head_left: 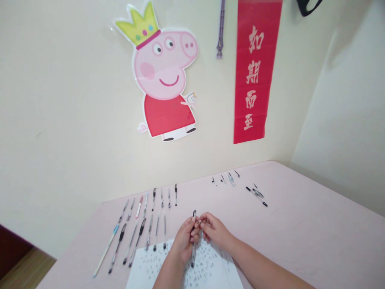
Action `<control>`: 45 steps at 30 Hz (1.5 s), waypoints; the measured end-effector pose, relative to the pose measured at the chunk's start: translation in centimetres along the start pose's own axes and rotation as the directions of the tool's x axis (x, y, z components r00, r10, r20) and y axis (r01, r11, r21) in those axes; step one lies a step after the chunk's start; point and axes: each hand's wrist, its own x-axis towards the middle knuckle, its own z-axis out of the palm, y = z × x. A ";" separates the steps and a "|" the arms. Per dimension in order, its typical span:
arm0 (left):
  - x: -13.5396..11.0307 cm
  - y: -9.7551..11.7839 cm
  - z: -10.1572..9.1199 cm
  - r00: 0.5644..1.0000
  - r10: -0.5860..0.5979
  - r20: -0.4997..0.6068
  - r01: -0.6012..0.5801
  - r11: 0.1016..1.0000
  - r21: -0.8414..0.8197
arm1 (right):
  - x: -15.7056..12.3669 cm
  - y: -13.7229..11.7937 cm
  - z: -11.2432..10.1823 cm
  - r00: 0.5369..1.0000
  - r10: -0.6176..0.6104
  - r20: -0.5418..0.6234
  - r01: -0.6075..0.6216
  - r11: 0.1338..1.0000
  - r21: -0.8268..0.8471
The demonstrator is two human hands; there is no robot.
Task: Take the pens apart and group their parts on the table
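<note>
My left hand (185, 240) is closed around a clear-barrelled pen (193, 255) with black ends, held nearly upright over the paper. The pen's black clip end sticks out above the fingers, and its lower barrel shows below them. Close beside it, my right hand (217, 232) has its thumb and fingers pinched together near the upper part of the pen. Whether these fingertips hold a small part or touch the pen is too small to tell. Under both hands lies a white sheet of paper (150, 265) covered in dark handwriting or print.
Several pens lie in two rows on the pink table (300, 233) to the left, among them a cream pen (105, 253). Small pen parts (231, 179) lie at the back. A black-ended pen (258, 193) rests at right. Behind stands a wall with a pig cutout (168, 108).
</note>
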 end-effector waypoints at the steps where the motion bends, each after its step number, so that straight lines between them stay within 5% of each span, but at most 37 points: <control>1: 0.0 0.0 0.0 1.000 -0.002 0.002 0.002 1.000 0.006 | 0.0 0.0 0.0 1.000 0.003 0.003 -0.003 1.000 0.000; 14: -0.4 0.3 0.3 0.999 -0.054 0.000 0.054 0.998 0.033 | 0.3 -0.1 -0.1 0.999 0.004 -0.036 -0.002 0.998 0.066; 27: -1.4 -0.7 1.0 0.981 -0.131 0.142 0.110 0.983 0.146 | 0.3 -1.0 -0.6 0.999 0.026 -0.034 -0.021 0.989 0.148; 36: -1.2 -0.9 1.0 0.979 -0.142 0.149 0.125 0.985 0.123 | 0.6 -0.7 -1.5 0.981 0.025 -0.191 -0.004 0.994 0.109; 40: -1.1 -1.0 0.9 0.981 -0.152 0.119 0.140 0.985 0.105 | 0.8 -0.5 -2.6 0.956 -0.114 -0.270 0.083 0.989 -0.124; 45: -1.0 -0.6 0.9 0.995 -0.084 0.057 0.082 0.996 0.046 | 1.0 0.0 -3.2 0.925 -0.291 -0.243 0.138 0.856 -0.498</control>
